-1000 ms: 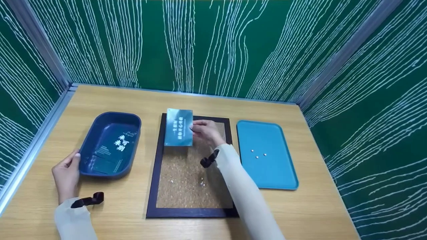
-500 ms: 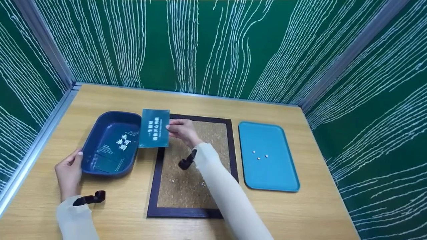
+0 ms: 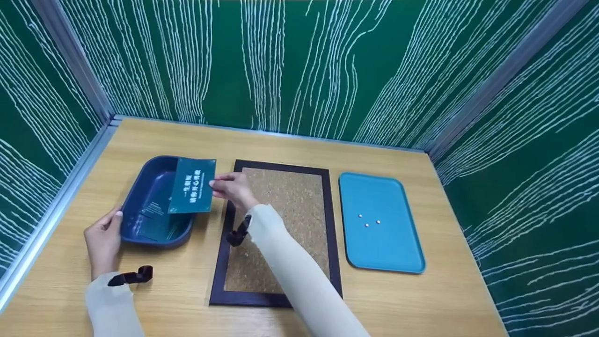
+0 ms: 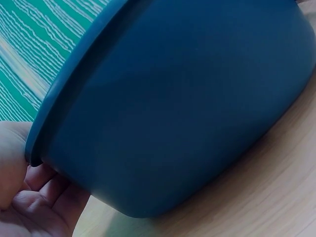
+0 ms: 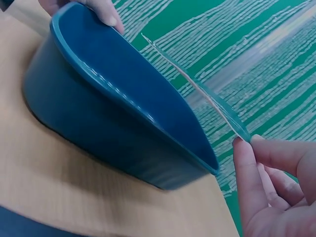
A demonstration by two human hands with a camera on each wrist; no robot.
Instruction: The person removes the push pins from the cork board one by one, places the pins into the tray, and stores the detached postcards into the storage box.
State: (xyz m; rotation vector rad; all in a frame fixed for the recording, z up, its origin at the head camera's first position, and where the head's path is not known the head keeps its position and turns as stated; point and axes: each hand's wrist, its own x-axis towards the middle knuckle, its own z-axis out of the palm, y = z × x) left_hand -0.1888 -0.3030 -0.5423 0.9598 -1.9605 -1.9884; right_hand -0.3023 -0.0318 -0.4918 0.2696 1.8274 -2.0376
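Observation:
My right hand (image 3: pixel 235 191) pinches a green card (image 3: pixel 193 186) with white lettering by its right edge. The card hangs over the right side of a deep dark-blue bin (image 3: pixel 180 241); in the right wrist view the card (image 5: pixel 207 94) shows nearly edge-on, above the rim. Inside the bin lies another green printed card (image 3: pixel 157 222), partly hidden under the held one. My left hand (image 3: pixel 104 241) grips the bin's near left rim, thumb on top; the left wrist view shows its fingers (image 4: pixel 47 190) curled beneath the lip.
A cork board (image 3: pixel 290 210) in a dark frame lies flat at the middle of the wooden table (image 3: pixel 398 304), partly under my right forearm. To its right is a turquoise tray (image 3: pixel 381 248) holding 3 small pale pieces (image 3: pixel 367 225). Green, white-streaked panels (image 3: pixel 318 70) enclose the table.
My right hand has carried the card leftward from above the cork board to over the bin. The left hand keeps its grip on the rim.

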